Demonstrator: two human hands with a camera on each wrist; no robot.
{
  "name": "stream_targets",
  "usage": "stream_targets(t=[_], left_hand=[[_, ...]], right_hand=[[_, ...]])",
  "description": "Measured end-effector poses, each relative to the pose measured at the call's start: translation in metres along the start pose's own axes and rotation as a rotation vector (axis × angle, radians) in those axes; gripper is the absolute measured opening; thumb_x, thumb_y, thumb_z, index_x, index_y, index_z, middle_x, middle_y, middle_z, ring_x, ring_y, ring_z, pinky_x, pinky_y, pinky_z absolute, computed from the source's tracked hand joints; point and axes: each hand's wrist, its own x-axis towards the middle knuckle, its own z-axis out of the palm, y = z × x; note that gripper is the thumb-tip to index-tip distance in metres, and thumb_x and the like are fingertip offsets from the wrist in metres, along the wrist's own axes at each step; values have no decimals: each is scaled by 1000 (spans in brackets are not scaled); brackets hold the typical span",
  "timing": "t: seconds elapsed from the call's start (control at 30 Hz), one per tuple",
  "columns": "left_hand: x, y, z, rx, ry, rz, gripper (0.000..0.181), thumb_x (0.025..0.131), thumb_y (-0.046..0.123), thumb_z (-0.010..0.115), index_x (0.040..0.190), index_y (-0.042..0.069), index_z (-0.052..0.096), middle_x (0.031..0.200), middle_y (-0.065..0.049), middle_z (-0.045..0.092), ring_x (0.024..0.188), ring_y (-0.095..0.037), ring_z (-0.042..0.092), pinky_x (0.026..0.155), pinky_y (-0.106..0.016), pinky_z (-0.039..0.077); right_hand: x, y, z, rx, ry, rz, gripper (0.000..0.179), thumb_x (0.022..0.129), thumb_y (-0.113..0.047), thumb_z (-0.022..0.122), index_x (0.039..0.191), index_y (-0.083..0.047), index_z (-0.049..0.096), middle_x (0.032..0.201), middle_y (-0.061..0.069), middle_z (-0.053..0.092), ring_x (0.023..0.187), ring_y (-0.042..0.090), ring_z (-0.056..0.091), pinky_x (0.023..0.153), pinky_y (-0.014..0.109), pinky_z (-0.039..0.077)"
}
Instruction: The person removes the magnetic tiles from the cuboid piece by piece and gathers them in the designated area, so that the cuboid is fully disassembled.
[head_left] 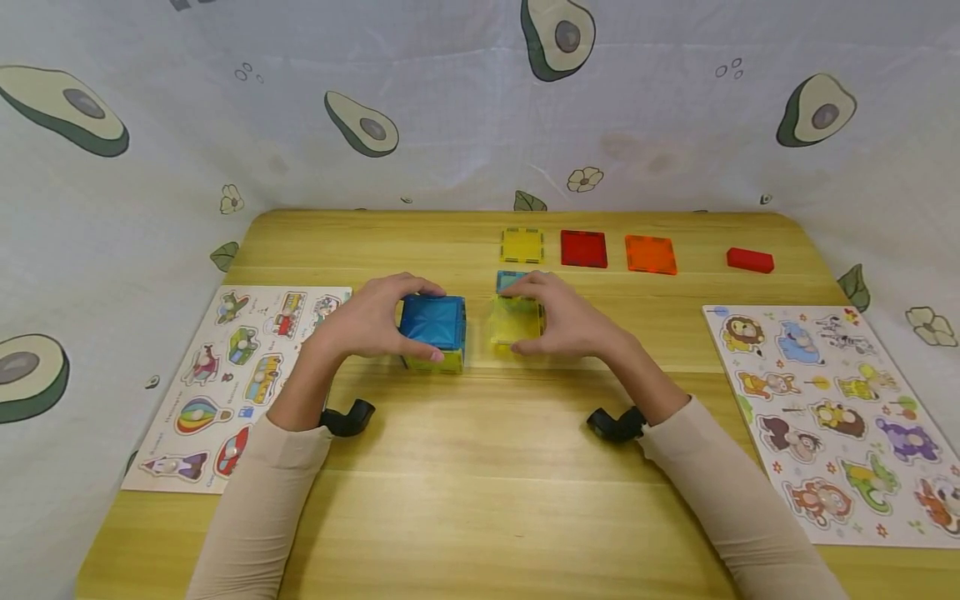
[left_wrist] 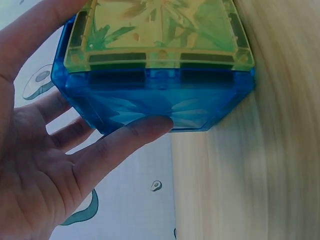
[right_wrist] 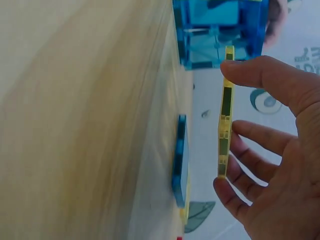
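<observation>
A box built of magnetic tiles (head_left: 435,322), blue and yellow, stands left of the table's middle. My left hand (head_left: 369,317) grips it from the left, thumb along the near side and fingers behind. Its blue and yellow walls (left_wrist: 160,97) show close up in the left wrist view. My right hand (head_left: 567,318) holds a yellow magnetic tile (right_wrist: 226,110) by its edges, between thumb and fingers. That tile is raised above the table, a short gap to the right of the box. A blue magnetic tile (head_left: 509,278) lies just behind it, partly hidden by the right hand.
Along the back lie a yellow tile (head_left: 522,246), a red tile (head_left: 583,249), an orange tile (head_left: 651,254) and a red block (head_left: 750,260). A vehicle puzzle board (head_left: 168,417) lies at the left, an animal puzzle board (head_left: 832,433) at the right. A patterned cloth (head_left: 465,108) hangs behind.
</observation>
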Motion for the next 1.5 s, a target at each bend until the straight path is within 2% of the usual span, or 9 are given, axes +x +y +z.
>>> stream_targets(t=[0.17, 0.4, 0.8, 1.07, 1.5], left_hand=[[2, 3, 3, -23, 10, 1, 88, 69, 54, 92, 144, 24, 58, 147, -6, 56, 126, -31, 54, 97, -50, 54], [5, 6, 9, -37, 36, 6, 88, 69, 53, 92, 144, 22, 59, 148, -7, 56, 128, -31, 54, 98, -50, 53], [7, 11, 15, -38, 48, -17, 87, 70, 56, 91, 144, 23, 59, 150, -5, 55, 132, -30, 51, 102, -51, 51], [6, 14, 15, -43, 43, -8, 88, 70, 55, 92, 144, 22, 58, 148, -5, 56, 129, -30, 53, 100, -50, 52], [7, 16, 15, -44, 47, -3, 88, 70, 53, 93, 144, 22, 59, 149, -6, 56, 130, -30, 53, 101, -50, 52]], right_hand=[[-2, 13, -10, -12, 43, 7, 70, 78, -27, 86, 143, -13, 61, 147, 13, 51, 135, 35, 45, 113, 60, 41], [-5, 36, -25, -2, 92, 61, 68, 80, -19, 86, 142, -12, 61, 149, 15, 49, 137, 38, 44, 112, 64, 41], [-11, 70, -41, 19, 87, 181, 67, 82, -16, 83, 144, -9, 58, 154, 19, 46, 141, 42, 41, 116, 66, 34], [-15, 84, -42, 70, 75, 224, 69, 82, -14, 85, 144, -4, 57, 151, 20, 48, 137, 40, 44, 119, 60, 35], [-17, 88, -46, 42, 45, 271, 65, 85, -13, 81, 144, -1, 56, 155, 24, 43, 141, 42, 39, 121, 61, 30]])
